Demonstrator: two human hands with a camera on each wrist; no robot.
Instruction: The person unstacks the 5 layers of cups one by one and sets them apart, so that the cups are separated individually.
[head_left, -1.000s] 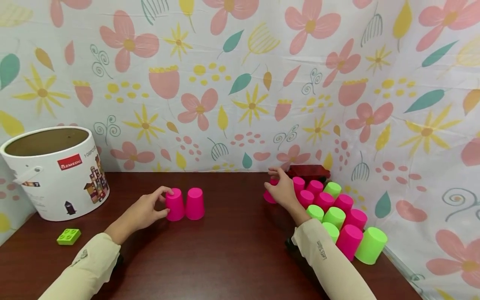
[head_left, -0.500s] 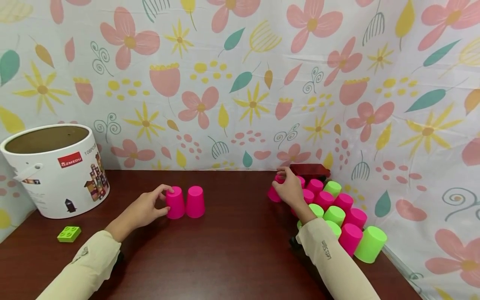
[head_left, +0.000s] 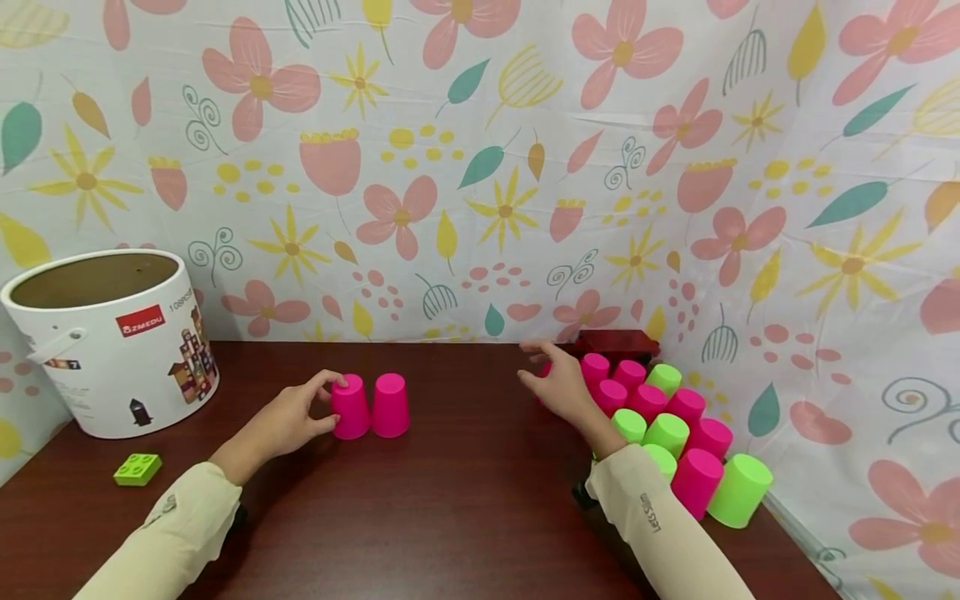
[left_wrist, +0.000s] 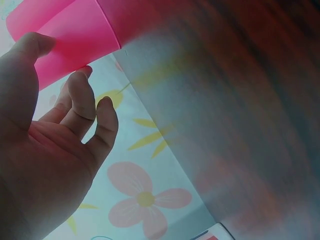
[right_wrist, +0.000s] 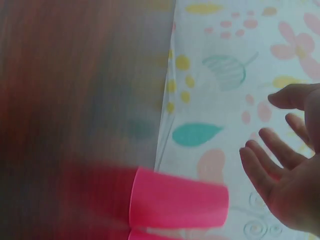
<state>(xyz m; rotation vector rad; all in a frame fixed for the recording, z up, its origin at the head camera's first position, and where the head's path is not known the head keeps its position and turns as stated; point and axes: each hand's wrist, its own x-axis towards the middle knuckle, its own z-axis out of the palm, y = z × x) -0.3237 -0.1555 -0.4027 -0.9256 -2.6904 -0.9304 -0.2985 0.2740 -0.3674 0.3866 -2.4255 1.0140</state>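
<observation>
In the head view my left hand (head_left: 288, 421) holds an upside-down pink cup (head_left: 351, 408) on the table, thumb on one side and fingers on the other. A second pink cup (head_left: 391, 406) stands just right of it. My right hand (head_left: 564, 385) hovers with parted fingers at the left edge of the cup group, mostly covering one more pink cup. From the right wrist, nothing lies between those fingers, and a pink cup (right_wrist: 180, 200) stands apart from them. The left wrist view shows the thumb against the held cup (left_wrist: 75, 42).
Several upturned pink cups (head_left: 666, 404) and green cups (head_left: 740, 492) crowd the right side by the patterned curtain. A dark red object (head_left: 618, 342) lies behind them. At the left are a white bucket (head_left: 112, 358) and a green toy block (head_left: 137, 469).
My right hand shifted a pink cup rightward toward the group, then let go and drew back left with spread fingers. The left hand and its cup have stayed in place.
</observation>
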